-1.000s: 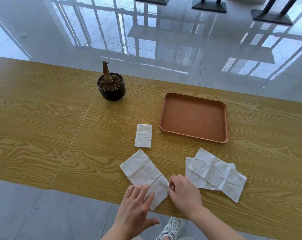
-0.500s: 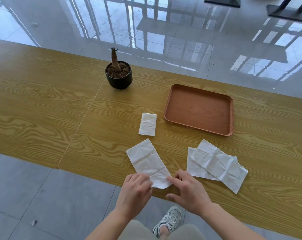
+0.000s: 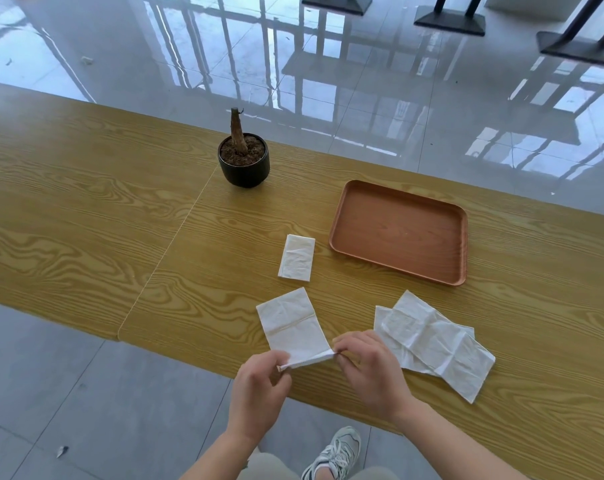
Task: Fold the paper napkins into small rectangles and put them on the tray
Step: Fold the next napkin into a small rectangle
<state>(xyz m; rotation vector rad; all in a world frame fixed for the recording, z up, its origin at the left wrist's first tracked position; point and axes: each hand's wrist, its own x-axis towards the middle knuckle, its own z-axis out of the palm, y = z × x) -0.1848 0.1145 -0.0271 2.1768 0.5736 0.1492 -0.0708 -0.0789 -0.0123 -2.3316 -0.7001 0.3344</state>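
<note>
A long white napkin (image 3: pixel 291 323) lies on the wooden table (image 3: pixel 86 220) near its front edge. My left hand (image 3: pixel 259 393) and my right hand (image 3: pixel 371 368) each pinch a near corner of it and lift that end off the table. A small folded napkin (image 3: pixel 297 257) lies farther back, left of the brown tray (image 3: pixel 399 230), which holds nothing. Two unfolded napkins (image 3: pixel 435 344) overlap to the right of my right hand.
A black pot (image 3: pixel 244 162) with a bare stem stands at the back, left of the tray. A seam in the tabletop (image 3: pixel 176 237) runs from the pot toward the front edge. Shiny floor and table bases lie beyond the table; my shoe (image 3: pixel 335 455) shows below.
Both hands went from resting on the napkin's near end to pinching its corners and lifting that end. The camera view has shifted.
</note>
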